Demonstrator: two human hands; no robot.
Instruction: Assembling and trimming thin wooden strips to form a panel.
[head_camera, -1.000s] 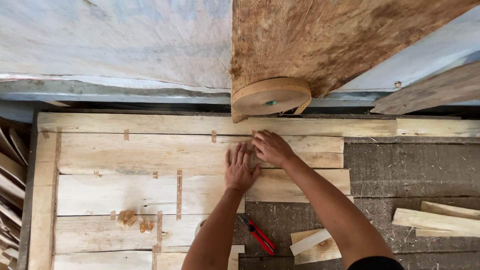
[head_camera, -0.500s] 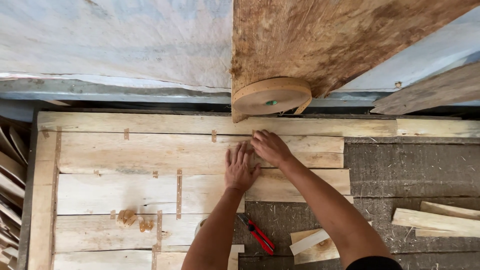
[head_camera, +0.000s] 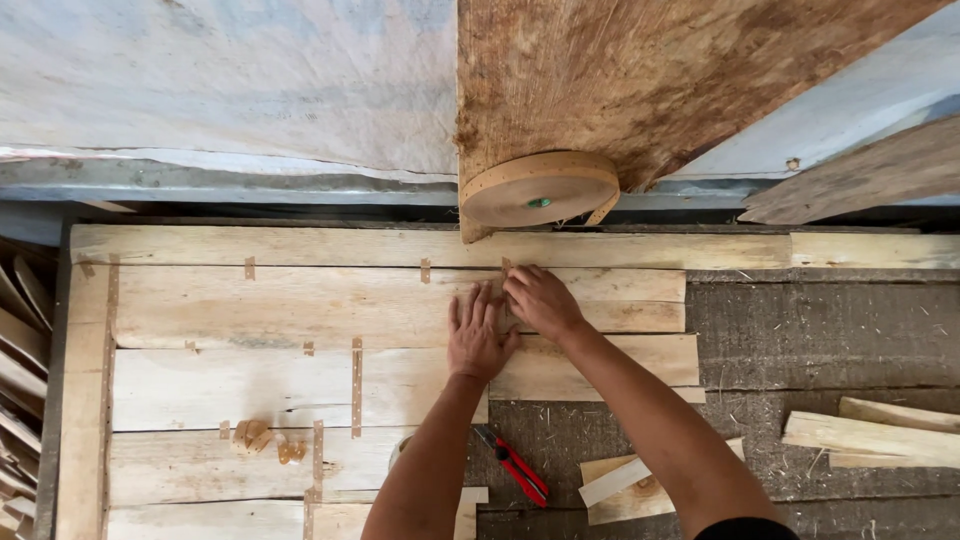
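My left hand (head_camera: 478, 335) lies flat, fingers spread, on pale wood veneer sheets (head_camera: 300, 305) laid side by side on the bench. My right hand (head_camera: 540, 297) sits just right of it, fingertips pressing down on a short strip of brown tape (head_camera: 506, 266) across the seam between two sheets. Several similar tape pieces cross other seams. A large roll of brown perforated tape (head_camera: 540, 188) lies just beyond the hands, against a rough wooden board (head_camera: 650, 80).
A red-handled cutter (head_camera: 515, 468) lies near my left forearm. Loose wood offcuts (head_camera: 870, 435) rest at the right and another offcut (head_camera: 615, 485) sits by the cutter. Stacked veneer pieces (head_camera: 20, 350) line the left edge. Crumpled tape scraps (head_camera: 260, 438) lie on a sheet.
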